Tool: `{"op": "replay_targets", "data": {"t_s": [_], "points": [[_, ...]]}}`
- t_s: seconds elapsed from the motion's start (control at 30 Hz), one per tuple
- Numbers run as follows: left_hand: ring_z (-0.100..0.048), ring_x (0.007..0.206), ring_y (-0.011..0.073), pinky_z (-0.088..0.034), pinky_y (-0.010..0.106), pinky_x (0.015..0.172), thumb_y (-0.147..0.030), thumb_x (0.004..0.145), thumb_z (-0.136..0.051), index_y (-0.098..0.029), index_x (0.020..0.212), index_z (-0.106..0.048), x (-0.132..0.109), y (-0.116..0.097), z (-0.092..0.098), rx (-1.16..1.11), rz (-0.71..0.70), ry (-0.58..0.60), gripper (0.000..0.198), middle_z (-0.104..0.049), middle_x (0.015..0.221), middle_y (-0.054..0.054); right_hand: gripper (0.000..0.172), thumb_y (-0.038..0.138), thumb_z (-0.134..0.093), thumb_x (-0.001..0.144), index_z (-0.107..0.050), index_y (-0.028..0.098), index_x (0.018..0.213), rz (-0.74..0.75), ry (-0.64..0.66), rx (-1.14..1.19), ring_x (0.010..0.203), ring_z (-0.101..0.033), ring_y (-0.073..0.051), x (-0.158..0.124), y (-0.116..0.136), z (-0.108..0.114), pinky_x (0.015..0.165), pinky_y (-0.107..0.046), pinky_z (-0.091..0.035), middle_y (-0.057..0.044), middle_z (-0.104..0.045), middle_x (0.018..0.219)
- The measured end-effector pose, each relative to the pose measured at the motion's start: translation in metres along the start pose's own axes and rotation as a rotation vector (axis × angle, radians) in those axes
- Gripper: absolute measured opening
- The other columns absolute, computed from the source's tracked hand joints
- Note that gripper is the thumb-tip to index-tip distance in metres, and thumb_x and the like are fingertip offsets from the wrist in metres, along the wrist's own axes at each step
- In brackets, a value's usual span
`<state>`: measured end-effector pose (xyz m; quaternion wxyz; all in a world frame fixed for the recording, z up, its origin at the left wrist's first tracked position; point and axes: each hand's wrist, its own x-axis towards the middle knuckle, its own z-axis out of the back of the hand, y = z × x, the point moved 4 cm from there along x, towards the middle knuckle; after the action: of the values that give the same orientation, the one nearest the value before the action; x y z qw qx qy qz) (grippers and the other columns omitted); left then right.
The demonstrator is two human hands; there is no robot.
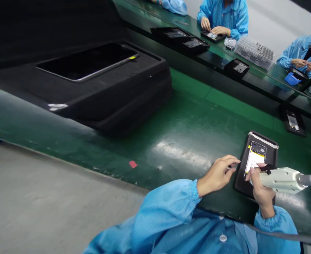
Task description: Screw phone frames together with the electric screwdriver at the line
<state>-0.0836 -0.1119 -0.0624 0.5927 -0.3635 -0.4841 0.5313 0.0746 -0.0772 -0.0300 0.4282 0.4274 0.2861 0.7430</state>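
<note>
My right hand (261,188) is wrapped round a white hand-held tool (283,180) with a black lever and a ribbed grey hose. Its front end is over the lower part of an opened phone (256,157); the tip is hidden by my fingers. The phone, with a white battery and dark upper section showing, lies in a black tray (270,151). My left hand (219,174) is open beside the tray's left edge, thumb and fingers curved apart, with nothing visible in them.
At left, a phone (89,61) lies dark screen up on a large black foam block (134,88). A red scrap (132,164) sits near the green bench's (187,123) front edge. Another black tray (293,121) is at right. Co-workers sit across, near clear plastic trays (254,53) and a blue bin (292,79).
</note>
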Motion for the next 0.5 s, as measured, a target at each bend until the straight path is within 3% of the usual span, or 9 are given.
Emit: {"op": "replay_targets", "data": {"t_s": [0.1,0.2,0.37,0.5], "points": [[-0.058,0.113,0.0240,-0.049,0.038,0.098,-0.012,0.090,-0.050,-0.016,0.113,-0.066,0.020,-0.004,-0.008,0.141,-0.057,0.043,0.028,-0.063,0.122,0.010,0.014,0.033,-0.056,0.092,-0.054,0.020,0.088,-0.027,0.044,0.052,0.055,-0.060,-0.015,0.002,-0.001,-0.001,0.079,-0.038,-0.048,0.007,-0.058,0.055],[-0.057,0.117,0.0278,-0.046,0.045,0.102,-0.016,0.091,-0.050,-0.014,0.112,-0.067,0.040,-0.013,-0.014,0.211,-0.125,0.035,0.027,-0.062,0.124,0.013,0.020,0.035,-0.058,0.090,-0.053,0.018,0.098,-0.044,0.049,0.114,0.053,-0.060,-0.016,0.004,-0.002,0.001,0.070,-0.037,-0.051,0.006,-0.060,0.056],[-0.065,0.098,0.0184,-0.053,0.033,0.090,-0.021,0.096,-0.045,-0.016,0.109,-0.067,0.055,-0.061,0.012,-0.053,-0.370,-0.343,0.026,-0.070,0.107,0.007,0.020,0.034,-0.062,0.089,-0.049,0.020,0.096,-0.007,0.080,0.132,0.052,-0.060,-0.016,-0.003,0.003,0.001,0.065,-0.035,-0.051,0.006,-0.061,0.057],[-0.065,0.098,0.0174,-0.053,0.031,0.090,-0.022,0.095,-0.047,-0.014,0.107,-0.067,0.062,-0.093,0.028,-0.079,-0.458,-0.408,0.024,-0.070,0.106,0.007,0.023,0.032,-0.063,0.088,-0.047,0.021,0.100,-0.020,-0.009,0.187,0.052,-0.060,-0.015,-0.011,0.013,0.003,0.062,-0.033,-0.049,0.007,-0.061,0.058]]}}
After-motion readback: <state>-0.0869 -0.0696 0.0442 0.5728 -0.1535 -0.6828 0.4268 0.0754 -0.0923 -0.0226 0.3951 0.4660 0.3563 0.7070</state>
